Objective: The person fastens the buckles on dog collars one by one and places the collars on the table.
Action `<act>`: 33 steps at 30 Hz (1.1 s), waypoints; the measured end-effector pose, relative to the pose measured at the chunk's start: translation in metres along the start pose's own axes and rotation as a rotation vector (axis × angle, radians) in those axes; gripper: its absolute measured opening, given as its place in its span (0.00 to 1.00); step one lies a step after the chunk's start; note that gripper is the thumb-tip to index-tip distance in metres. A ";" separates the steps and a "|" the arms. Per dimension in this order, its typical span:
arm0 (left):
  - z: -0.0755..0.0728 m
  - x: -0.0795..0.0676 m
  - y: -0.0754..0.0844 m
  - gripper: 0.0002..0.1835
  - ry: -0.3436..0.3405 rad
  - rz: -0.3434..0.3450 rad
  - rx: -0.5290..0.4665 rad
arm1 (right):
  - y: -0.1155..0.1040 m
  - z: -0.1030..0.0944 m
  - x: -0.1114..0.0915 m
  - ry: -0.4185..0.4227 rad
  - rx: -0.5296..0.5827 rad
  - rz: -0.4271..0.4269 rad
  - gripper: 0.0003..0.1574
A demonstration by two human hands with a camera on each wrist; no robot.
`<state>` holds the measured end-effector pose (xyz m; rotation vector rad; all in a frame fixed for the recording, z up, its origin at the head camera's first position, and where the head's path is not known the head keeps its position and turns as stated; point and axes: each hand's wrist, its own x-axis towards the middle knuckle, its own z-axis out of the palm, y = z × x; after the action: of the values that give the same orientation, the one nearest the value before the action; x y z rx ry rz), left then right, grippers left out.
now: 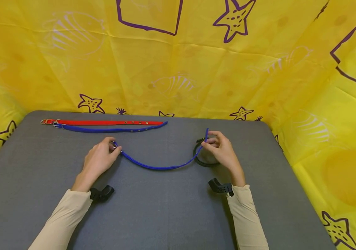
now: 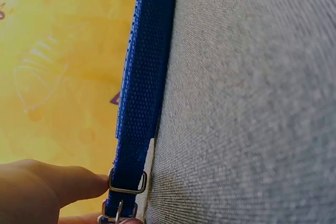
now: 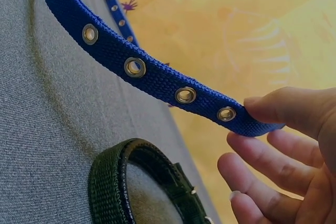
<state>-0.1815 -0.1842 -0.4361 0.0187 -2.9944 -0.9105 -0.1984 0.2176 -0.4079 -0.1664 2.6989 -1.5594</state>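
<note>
A blue webbing collar [image 1: 160,168] sags in a curve between my two hands. At its buckle end my left hand [image 1: 101,157] pinches the strap; the left wrist view shows the metal buckle [image 2: 127,182] by the fingers. My right hand [image 1: 223,152] pinches the free end between thumb and fingers, beside a row of metal eyelets [image 3: 185,95]. Under and beside that hand lies a dark green collar [image 1: 198,160], curled into a loop with its buckle closed; the right wrist view shows its webbing [image 3: 107,182] standing on edge.
Along the back of the grey table [image 1: 165,208], a red collar [image 1: 99,122] and a second blue collar [image 1: 93,130] lie stretched out, buckles to the left. Yellow patterned cloth [image 1: 178,62] hangs behind the table and at its sides.
</note>
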 end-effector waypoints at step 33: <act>-0.001 -0.010 0.035 0.13 0.139 0.334 -0.524 | -0.026 0.020 -0.008 -0.029 0.071 -0.177 0.19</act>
<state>-0.1717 -0.1555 -0.4160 -0.3884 -2.4371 -1.5235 -0.1867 0.1882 -0.3953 -0.4332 2.6662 -1.6801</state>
